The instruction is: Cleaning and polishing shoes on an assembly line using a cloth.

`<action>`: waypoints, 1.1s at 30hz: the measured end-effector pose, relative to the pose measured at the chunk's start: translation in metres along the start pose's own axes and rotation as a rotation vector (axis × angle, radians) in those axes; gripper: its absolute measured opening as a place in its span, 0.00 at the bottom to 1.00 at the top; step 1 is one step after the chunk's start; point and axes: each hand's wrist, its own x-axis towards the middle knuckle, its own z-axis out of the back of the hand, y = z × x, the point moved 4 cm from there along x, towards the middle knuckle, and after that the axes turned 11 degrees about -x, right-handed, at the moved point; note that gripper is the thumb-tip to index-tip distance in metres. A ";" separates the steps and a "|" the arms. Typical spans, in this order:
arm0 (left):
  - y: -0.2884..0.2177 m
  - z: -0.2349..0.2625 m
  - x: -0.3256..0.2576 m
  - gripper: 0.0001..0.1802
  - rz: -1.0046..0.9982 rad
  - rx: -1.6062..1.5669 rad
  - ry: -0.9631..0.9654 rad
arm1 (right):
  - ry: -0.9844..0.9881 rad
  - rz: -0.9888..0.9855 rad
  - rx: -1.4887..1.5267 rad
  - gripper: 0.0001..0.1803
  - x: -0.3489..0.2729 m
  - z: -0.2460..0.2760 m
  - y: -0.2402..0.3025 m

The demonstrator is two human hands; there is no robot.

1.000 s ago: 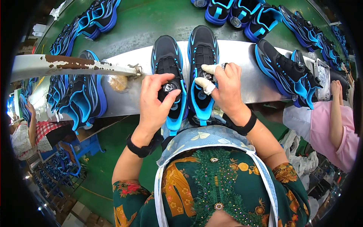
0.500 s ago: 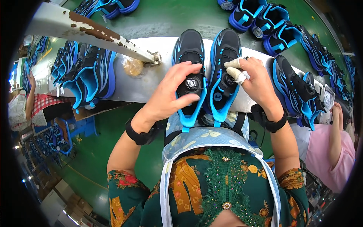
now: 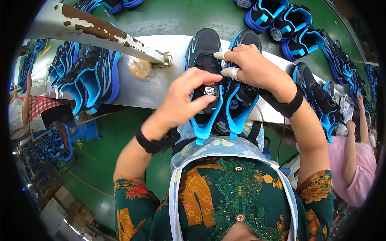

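Observation:
Two black and blue sneakers lie side by side on a grey metal bench [image 3: 144, 90], heels toward me. My left hand [image 3: 183, 98] grips the left sneaker [image 3: 205, 52] at its round dial fastener, thumb and fingers around the dial. My right hand [image 3: 253, 66] lies over the right sneaker [image 3: 241, 108], pressing on its upper. Two of its fingers wear white tape and reach toward the left sneaker's tongue. Both wrists carry black bands.
More black and blue sneakers sit in a pile [image 3: 86, 76] at the left, in a row [image 3: 289, 24] on the green belt behind, and to the right [image 3: 319, 100]. A rusty white bar [image 3: 100, 30] crosses the upper left. A person in pink [image 3: 354, 168] works at the right.
The view has shifted and closed in on the sneakers. My left hand has settled on the left sneaker's dial. My right hand has moved from the tongue across the right sneaker.

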 end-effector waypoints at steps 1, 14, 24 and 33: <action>0.004 0.007 0.004 0.25 0.034 -0.068 0.123 | 0.026 -0.007 0.046 0.23 0.002 0.000 0.001; 0.016 -0.001 -0.005 0.21 -0.028 0.129 -0.168 | 0.012 -0.005 0.093 0.21 0.001 0.000 -0.001; 0.002 0.001 -0.004 0.26 -0.057 0.272 -0.150 | -0.009 0.017 0.077 0.21 0.002 -0.003 -0.004; 0.000 0.022 0.021 0.16 -0.073 0.016 0.450 | -0.048 0.072 0.061 0.20 -0.006 0.002 -0.011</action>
